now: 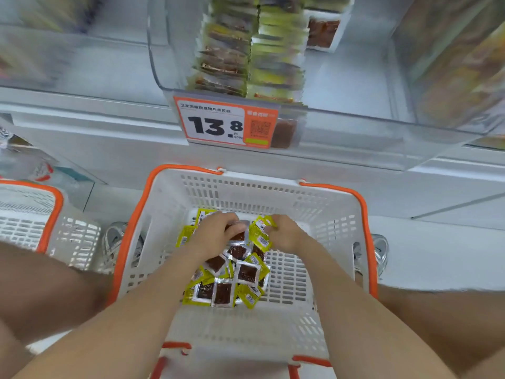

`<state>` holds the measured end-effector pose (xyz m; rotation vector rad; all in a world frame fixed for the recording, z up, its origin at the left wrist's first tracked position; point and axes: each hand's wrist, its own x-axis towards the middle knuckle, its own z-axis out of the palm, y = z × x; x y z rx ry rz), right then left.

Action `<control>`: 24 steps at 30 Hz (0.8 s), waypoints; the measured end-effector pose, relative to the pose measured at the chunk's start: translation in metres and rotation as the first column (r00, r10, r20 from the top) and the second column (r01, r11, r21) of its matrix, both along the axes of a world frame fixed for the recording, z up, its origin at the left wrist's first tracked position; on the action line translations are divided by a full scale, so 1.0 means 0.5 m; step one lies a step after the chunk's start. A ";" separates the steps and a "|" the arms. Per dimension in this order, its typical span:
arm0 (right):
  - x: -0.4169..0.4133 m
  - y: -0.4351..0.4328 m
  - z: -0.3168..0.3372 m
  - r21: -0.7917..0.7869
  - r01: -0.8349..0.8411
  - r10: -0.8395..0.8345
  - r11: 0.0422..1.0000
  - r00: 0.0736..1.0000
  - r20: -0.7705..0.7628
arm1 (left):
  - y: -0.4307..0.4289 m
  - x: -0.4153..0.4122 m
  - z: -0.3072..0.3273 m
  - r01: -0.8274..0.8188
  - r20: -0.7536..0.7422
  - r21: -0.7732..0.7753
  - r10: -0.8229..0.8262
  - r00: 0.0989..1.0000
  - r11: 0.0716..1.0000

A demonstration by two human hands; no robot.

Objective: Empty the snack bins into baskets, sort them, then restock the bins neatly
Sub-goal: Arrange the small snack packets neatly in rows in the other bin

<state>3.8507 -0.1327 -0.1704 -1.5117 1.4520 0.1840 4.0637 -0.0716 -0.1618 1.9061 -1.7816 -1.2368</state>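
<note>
Head view: a white basket (300, 198) with an orange rim sits on the floor in the middle of my picture, between the person's shoes (114, 242). A loose heap of snack packets (232, 280), yellow-edged with dark red windows, covers part of its bottom.

At 11 o'clock of the heap the left hand (218, 231) curls down, its grip closed over a few packets. At 1 o'clock the right hand (284, 233) pinches yellow packets, its grip narrow around them.

At 12 o'clock of the frame, above a price tag (218, 124), the clear bin (341, 119) holds 2 fairly tidy rows of the same packets (232, 58), though they are blurred.

I judge the emptying of this bin done and the restocking well under way, with the heap in the basket left to go up. A 2nd basket (52, 214) sits at 9 o'clock; I cannot tell its contents.
</note>
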 end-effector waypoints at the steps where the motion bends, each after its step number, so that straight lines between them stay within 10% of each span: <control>1: -0.001 0.000 0.027 0.024 0.008 -0.008 1.000 0.999 0.035 | -0.001 0.000 0.017 0.040 0.011 0.005 -0.040 0.999 0.999; 12: 0.000 0.028 0.316 -0.010 -0.003 0.004 1.000 0.980 0.197 | 0.003 0.008 0.325 0.308 0.143 -0.005 -0.304 0.942 0.951; 19: 0.002 0.038 0.489 -0.083 -0.226 0.237 0.971 0.959 0.158 | 0.052 0.026 0.468 0.292 0.156 -0.330 -0.254 0.955 0.898; 24: -0.021 0.063 0.560 -0.153 -0.157 0.186 0.976 0.962 0.201 | 0.086 0.008 0.522 -0.080 -0.300 -0.300 -0.015 0.954 0.951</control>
